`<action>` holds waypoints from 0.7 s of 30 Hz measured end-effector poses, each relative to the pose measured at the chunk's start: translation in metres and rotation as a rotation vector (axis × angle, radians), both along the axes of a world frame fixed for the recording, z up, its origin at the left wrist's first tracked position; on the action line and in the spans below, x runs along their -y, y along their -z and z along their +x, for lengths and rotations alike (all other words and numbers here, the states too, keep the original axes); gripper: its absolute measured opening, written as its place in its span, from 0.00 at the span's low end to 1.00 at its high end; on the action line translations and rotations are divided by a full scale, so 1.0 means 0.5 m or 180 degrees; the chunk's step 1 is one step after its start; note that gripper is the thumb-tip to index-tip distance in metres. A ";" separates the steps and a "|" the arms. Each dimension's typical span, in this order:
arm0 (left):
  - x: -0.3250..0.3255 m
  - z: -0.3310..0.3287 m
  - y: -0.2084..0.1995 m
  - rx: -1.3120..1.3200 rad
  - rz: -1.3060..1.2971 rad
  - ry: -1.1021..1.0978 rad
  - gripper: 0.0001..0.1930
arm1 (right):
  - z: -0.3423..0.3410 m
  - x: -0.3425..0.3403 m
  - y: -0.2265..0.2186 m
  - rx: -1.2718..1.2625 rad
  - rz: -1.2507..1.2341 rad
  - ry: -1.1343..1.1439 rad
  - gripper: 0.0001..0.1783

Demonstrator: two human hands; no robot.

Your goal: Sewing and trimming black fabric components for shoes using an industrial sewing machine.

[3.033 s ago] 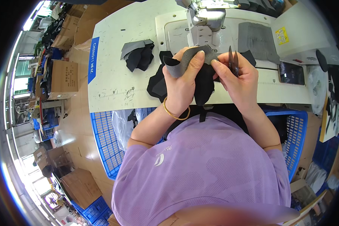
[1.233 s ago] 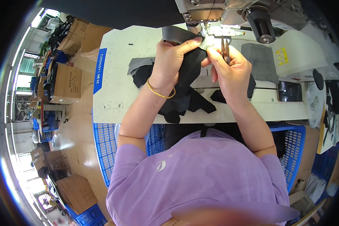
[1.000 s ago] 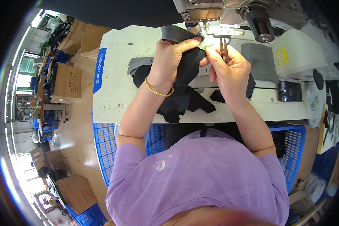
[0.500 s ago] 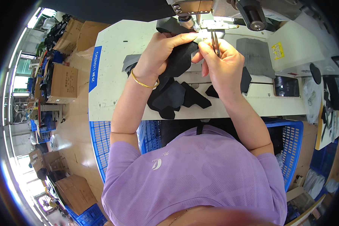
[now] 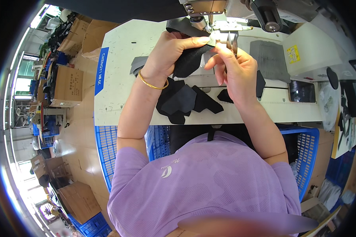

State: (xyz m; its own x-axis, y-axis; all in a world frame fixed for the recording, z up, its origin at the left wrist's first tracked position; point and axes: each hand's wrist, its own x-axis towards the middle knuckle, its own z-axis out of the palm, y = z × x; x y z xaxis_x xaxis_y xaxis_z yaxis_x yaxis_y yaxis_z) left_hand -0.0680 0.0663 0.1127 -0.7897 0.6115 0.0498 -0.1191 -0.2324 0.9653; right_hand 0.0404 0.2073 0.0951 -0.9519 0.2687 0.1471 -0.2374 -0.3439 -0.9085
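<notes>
Both hands work a black cloth piece at the sewing machine, at the far edge of the bench.

The left hand (image 5: 171, 53) is closed on the black cloth piece (image 5: 190, 59), thumb and fingers pinching its tip just beside the sewing machine (image 5: 209, 8). The right hand (image 5: 235, 69) grips small snips (image 5: 231, 39), fingers curled round them, blades touching that tip. More black cloth pieces (image 5: 184, 100) lie near the bench's (image 5: 118, 79) front edge; a grey pad (image 5: 271, 59) lies to the right.
</notes>
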 end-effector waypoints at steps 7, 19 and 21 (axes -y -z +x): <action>0.004 0.004 -0.007 -0.0136 -0.0147 -0.0066 0.12 | -0.003 0.011 -0.005 -0.0085 0.0219 0.0128 0.14; 0.008 -0.007 -0.016 -0.0081 -0.0231 -0.0113 0.10 | -0.007 0.024 -0.009 -0.0126 0.0234 0.0275 0.14; 0.004 -0.008 -0.022 -0.0068 -0.0238 -0.0084 0.09 | -0.007 0.025 -0.005 -0.0132 0.0091 0.0177 0.13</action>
State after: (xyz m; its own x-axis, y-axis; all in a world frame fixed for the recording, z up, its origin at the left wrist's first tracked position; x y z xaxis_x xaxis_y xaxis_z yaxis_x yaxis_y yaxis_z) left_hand -0.0720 0.0642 0.1237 -0.8048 0.5931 0.0220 -0.0929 -0.1625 0.9823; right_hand 0.0371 0.1950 0.0974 -0.9286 0.3160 0.1944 -0.2931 -0.3033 -0.9067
